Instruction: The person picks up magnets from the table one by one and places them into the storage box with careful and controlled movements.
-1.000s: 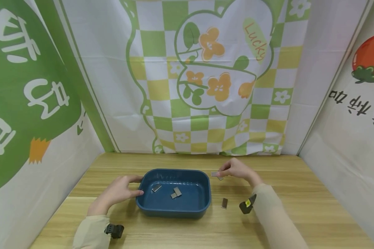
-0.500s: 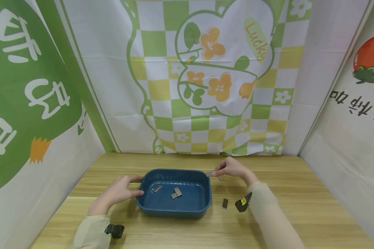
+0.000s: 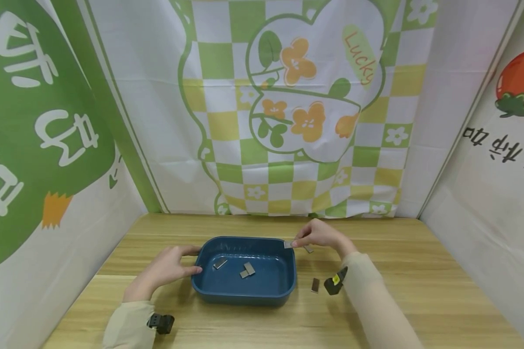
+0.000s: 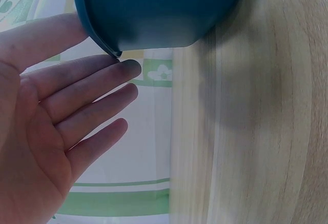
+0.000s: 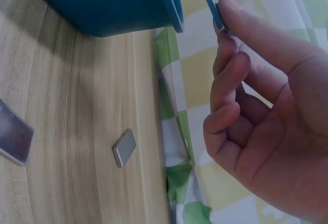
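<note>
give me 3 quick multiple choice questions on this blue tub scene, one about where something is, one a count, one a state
1. Where is the left hand?
A. at the left rim of the blue tub
B. flat on the table right of the tub
C. inside the tub

2. How many metal pieces lie on the bare table right of the tub?
A. none
B. two
C. five

3. What is the right hand doing?
A. resting open on the table
B. pinching a small metal piece over the tub's far right corner
C. gripping the tub's rim

Answers:
1 A, its fingers lie against the tub's left edge.
2 B, one lies under the right hand and one nearer the person.
3 B, the fingertips hold the piece, seen also in the right wrist view.
</note>
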{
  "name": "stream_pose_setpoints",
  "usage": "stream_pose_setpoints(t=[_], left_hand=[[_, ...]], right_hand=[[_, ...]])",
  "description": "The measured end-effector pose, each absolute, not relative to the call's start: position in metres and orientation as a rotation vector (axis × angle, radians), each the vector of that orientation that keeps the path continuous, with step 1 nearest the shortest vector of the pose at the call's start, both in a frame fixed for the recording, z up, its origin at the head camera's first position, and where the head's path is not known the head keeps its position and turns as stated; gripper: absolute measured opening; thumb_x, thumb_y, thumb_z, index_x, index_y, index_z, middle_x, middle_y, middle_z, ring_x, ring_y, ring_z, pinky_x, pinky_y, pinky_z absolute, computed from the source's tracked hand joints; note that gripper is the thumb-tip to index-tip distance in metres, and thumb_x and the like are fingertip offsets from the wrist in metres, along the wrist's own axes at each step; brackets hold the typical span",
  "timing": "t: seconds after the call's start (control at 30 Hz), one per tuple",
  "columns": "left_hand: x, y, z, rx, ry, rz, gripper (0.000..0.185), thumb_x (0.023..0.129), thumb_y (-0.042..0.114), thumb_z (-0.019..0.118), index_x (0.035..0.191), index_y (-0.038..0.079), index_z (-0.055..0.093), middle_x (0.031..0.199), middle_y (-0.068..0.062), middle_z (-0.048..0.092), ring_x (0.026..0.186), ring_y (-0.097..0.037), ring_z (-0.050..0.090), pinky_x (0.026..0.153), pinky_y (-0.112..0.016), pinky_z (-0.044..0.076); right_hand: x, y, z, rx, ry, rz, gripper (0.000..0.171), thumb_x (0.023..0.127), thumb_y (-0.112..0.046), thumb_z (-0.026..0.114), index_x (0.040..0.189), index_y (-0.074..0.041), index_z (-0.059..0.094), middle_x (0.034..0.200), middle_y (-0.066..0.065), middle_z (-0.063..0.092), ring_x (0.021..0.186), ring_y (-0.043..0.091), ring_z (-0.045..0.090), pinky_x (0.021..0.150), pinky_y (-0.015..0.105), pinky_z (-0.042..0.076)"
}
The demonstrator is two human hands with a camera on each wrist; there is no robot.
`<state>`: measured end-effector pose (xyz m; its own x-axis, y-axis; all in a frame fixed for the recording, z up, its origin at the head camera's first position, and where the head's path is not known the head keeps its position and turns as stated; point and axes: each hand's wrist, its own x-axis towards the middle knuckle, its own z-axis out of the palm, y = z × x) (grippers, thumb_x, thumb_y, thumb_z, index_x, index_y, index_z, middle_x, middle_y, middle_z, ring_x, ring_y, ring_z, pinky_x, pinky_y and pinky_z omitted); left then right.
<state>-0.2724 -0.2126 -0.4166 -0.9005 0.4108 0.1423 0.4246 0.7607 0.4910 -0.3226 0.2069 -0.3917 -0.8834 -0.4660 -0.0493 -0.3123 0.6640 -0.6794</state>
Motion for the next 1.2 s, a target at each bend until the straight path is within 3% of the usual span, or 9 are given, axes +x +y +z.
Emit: stream_pose_setpoints(t=[0.13, 0.6, 0.83, 1.2], left_hand=[[-0.273, -0.213, -0.417, -0.694, -2.923, -0.819, 0.053, 0.080, 0.030, 0.075, 0.125, 0.006, 0.061, 0.121, -0.014, 0.065, 0.116, -0.038, 0.057, 0.096, -0.058, 0.043], [-0.273, -0.212, -0.416, -0.706, -2.916, -0.815, 0.052, 0.080, 0.030, 0.075, 0.125, 0.006, 0.061, 0.121, -0.014, 0.065, 0.116, -0.037, 0.057, 0.096, -0.058, 0.044], [-0.274, -0.212, -0.416, -0.710, -2.911, -0.810, 0.052, 0.080, 0.029, 0.075, 0.124, 0.005, 0.061, 0.121, -0.014, 0.065, 0.116, -0.037, 0.057, 0.096, -0.058, 0.044], [-0.273, -0.213, -0.416, -0.697, -2.924, -0.829, 0.053, 0.080, 0.030, 0.075, 0.125, 0.006, 0.061, 0.122, -0.014, 0.065, 0.116, -0.038, 0.057, 0.097, -0.058, 0.043]], right_hand=[[-0.324, 0.204, -0.392, -0.645, 2.636, -1.035, 0.018, 0.081, -0.032, 0.075, 0.084, -0.015, 0.077, 0.083, -0.002, 0.072, 0.072, 0.012, 0.055, 0.065, 0.027, 0.045], [-0.327, 0.191, -0.390, -0.646, 2.627, -1.008, 0.017, 0.081, -0.031, 0.075, 0.085, -0.014, 0.077, 0.084, -0.001, 0.074, 0.075, 0.012, 0.063, 0.077, 0.041, 0.054], [-0.332, 0.187, -0.391, -0.643, 2.641, -0.968, 0.018, 0.080, -0.031, 0.076, 0.083, -0.013, 0.077, 0.079, -0.003, 0.071, 0.071, 0.008, 0.058, 0.067, 0.026, 0.050], [-0.334, 0.180, -0.388, -0.678, 2.641, -0.915, 0.016, 0.082, -0.029, 0.074, 0.086, -0.014, 0.077, 0.082, -0.003, 0.072, 0.074, 0.009, 0.061, 0.071, 0.029, 0.052]])
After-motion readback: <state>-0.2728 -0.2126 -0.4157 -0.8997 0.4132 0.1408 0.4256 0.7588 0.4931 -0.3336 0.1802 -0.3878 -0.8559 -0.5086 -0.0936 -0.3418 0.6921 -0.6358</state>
